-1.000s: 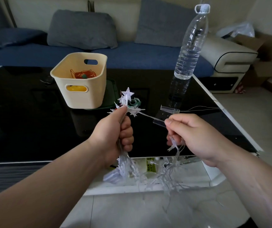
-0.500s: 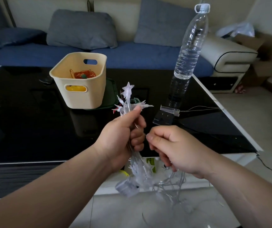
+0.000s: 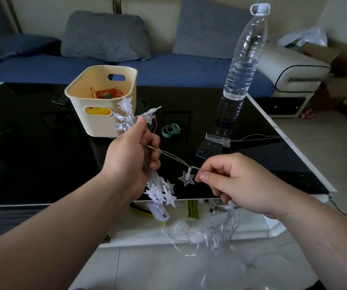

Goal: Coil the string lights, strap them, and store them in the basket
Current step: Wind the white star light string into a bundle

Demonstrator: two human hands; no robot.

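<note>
left hand (image 3: 130, 151): grip closed round a gathered bundle of lights (image 3: 160, 192), with stars poking out above the thumb and below the fist; raised over the counter (image 3: 32, 153), in front of the basket (image 3: 101, 122).
right hand (image 3: 237, 183): grip narrow, thumb and forefinger pinching the wire just beside a single star (image 3: 186, 178); over the near edge, right of the left hand.
lights: mostly bunched in the left hand, one taut run of wire across to the right hand, a loose tail hanging under the right hand past the near edge toward the floor (image 3: 168, 273); blurred down there, so hard to trace.
box (image 3: 158, 212): small, white, dangling below the bundle at the near edge.
basket: cream, upright on the counter, left of middle toward the far edge; an orange wire tangle and something yellow inside.
strap (image 3: 170, 129): green curled band, probably the strap, flat on the counter just right of the basket, touched by neither hand.
bottle (image 3: 241, 59): clear, upright, near the far right corner.
case (image 3: 217, 139): clear, near the right edge, with thin wire trailing off to that edge.
sofa (image 3: 168, 68): blue, beyond the far edge.
</note>
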